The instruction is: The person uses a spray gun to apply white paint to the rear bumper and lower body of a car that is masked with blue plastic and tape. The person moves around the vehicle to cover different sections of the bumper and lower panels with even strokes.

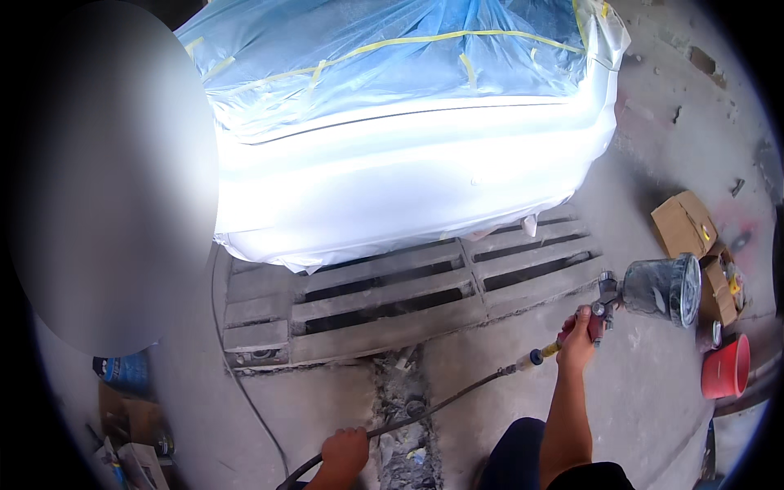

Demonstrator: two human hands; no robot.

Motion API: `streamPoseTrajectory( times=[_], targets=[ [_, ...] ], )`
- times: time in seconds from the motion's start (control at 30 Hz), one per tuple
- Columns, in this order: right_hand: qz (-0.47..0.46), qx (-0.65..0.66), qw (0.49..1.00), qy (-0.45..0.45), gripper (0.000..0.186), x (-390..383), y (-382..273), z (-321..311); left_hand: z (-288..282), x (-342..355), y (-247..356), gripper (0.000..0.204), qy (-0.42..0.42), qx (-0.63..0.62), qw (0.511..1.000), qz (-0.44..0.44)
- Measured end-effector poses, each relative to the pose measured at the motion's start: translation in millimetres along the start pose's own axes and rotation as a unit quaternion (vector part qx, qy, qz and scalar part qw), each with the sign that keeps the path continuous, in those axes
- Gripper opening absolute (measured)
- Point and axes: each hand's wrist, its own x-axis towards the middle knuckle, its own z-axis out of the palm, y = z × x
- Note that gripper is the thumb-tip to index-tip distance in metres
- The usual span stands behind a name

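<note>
My right hand (578, 336) is closed around the red handle of a spray gun (603, 314), held out at the right. The gun's large dark-smeared cup (660, 291) points off to the right. From the handle's lower end an air hose (445, 404) runs down to the left, joined by a yellowish fitting (531, 359). My left hand (345, 449) is wrapped around this hose near the lower edge. Ahead stands a white car body (392, 184), brightly lit, its upper part covered by blue plastic sheeting (384, 69) fixed with yellow tape.
Under the car lies a slotted floor grate (384, 306), with a rubble-filled channel (404, 425) running toward me. Cardboard boxes (684, 224) and a red bucket (725, 367) stand at the right. A blue can (126, 374) sits at the left; a thin cable (237, 380) crosses the floor. A blurred patch hides the upper left.
</note>
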Motion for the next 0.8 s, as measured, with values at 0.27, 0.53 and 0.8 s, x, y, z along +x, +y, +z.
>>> streamPoseTrajectory(
  times=[0.27,0.53,0.8],
  targets=[
    [0.057,-0.015,0.959,-0.279,0.011,-119,73,49,-10,-19,-38,0.023,-0.021,0.008,0.994,-0.103],
    [0.068,-0.062,0.923,-0.373,0.016,-123,73,51,3,-30,-50,0.022,-0.081,0.009,0.989,-0.126],
    [0.040,-0.029,0.999,-0.023,0.033,19,32,-21,-3,-2,3,0.021,-0.094,-0.040,0.994,-0.025]
  ],
)
